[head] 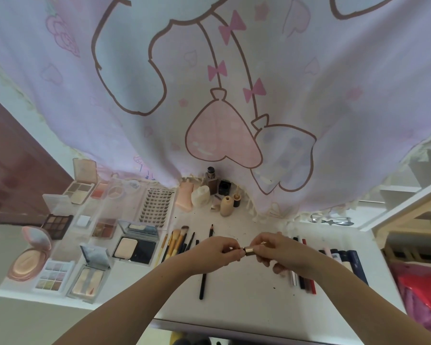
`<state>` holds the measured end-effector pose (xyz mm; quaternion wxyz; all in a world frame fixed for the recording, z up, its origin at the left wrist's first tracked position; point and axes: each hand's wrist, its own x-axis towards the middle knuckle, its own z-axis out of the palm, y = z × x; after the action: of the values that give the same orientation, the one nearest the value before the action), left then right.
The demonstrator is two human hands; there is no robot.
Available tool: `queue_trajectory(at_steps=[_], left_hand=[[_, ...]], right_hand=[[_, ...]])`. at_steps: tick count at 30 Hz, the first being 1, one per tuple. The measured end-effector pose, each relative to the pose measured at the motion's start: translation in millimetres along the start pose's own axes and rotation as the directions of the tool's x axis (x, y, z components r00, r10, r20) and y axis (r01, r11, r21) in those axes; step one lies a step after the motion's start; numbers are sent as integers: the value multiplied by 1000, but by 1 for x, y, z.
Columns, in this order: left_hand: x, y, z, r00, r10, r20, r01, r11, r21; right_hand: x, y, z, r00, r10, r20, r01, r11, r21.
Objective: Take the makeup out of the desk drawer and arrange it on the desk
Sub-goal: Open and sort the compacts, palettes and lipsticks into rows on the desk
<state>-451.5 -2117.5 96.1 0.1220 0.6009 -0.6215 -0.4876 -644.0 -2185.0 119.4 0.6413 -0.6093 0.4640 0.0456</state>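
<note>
Palettes (60, 225): lying open in rows on the left part of the desk (239, 295).
Brushes (177, 241): lying side by side, just left of the hands.
Left hand (210, 253): pinching one end of a small gold tube (248, 251), fingers curled.
Gold tube: being held above the middle of the desk, between both hands.
Right hand (280, 253): gripping the other end of the tube, fingers curled.
Pencils (306, 282): lying in a row to the right, partly under the right hand.
Step in hand: probably closing or checking the tube.
Technique: keep both halves in line, press straight, then place it in a free gap near the pencils.
</note>
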Motion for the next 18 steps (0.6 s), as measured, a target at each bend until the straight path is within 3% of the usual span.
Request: queue_trajectory(at_steps=[3,7,12,18], left_hand=[[1,-1,-2,1000,9,-12,-9,1000,0],[2,0,0,1000,14,0,-14,1000,16],[2,1,0,1000,16,-12,-16,1000,12],[1,-1,-2,1000,-18,-8,18,1000,-21]], right_hand=[[-2,-4,1,999,39,-3,-39,999,21],[-1,-3,-1,1000,15,7,-14,996,-91],[-3,-4,-1,999,54,5,-53,998,-39],[-2,-1,-4,998,-63,15,63,998,-27]])
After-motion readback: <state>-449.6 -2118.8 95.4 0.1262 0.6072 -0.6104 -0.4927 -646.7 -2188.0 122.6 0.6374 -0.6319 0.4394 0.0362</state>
